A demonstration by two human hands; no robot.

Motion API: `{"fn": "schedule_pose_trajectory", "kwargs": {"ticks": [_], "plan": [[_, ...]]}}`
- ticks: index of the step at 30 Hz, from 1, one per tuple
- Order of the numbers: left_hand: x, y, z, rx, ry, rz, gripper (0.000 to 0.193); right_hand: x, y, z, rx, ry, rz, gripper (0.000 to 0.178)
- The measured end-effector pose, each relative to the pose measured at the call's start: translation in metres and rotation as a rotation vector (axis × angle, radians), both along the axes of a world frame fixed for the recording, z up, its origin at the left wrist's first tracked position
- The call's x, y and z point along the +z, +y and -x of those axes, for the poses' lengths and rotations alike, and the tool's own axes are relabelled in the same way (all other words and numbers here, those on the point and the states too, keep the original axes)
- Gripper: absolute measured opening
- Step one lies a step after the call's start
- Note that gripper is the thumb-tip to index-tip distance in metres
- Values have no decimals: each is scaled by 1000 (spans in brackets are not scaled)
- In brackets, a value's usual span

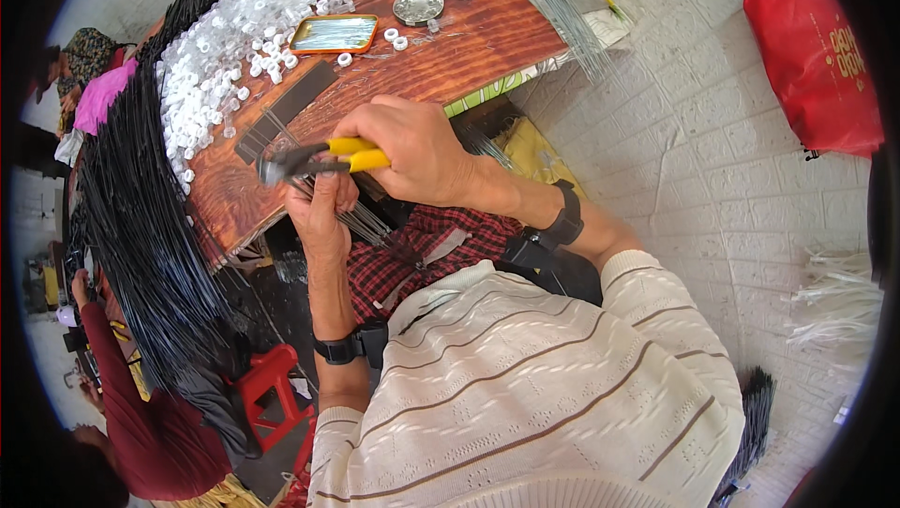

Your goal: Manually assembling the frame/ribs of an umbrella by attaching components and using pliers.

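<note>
My right hand (417, 154) is closed round the yellow handles of a pair of pliers (305, 163), whose dark jaws point left over the table's near edge. Just below the tool, my left hand (321, 217) pinches several thin grey metal rods (366, 224) that run down toward my lap. Their upper ends show beside the plier jaws; whether the jaws grip one I cannot tell. A flat dark bar (300, 110) lies on the table behind the tool.
The wooden table (497, 30) bears a heap of white and clear plastic pieces (220, 63), an orange-rimmed tin of pins (334, 34) and a round metal lid (418, 7). Long black strands (141, 227) hang over its left side. A red stool (267, 386) and another person (155, 424) are at lower left.
</note>
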State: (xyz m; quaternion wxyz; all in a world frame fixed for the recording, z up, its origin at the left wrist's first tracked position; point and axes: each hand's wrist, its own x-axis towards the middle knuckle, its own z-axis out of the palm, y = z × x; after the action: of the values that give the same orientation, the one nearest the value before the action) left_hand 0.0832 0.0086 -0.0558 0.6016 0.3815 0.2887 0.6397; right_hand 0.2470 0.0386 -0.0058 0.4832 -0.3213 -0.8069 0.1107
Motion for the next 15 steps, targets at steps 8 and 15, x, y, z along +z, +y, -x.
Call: {"fn": "schedule_pose_trajectory", "kwargs": {"ticks": [8, 15], "plan": [[-13, 0, 13, -41, 79, 98, 23, 8, 0, -1, 15, -106, -271, 20], [-18, 2, 24, -116, 15, 172, 26, 9, -1, 1, 29, -73, -213, 20]]}}
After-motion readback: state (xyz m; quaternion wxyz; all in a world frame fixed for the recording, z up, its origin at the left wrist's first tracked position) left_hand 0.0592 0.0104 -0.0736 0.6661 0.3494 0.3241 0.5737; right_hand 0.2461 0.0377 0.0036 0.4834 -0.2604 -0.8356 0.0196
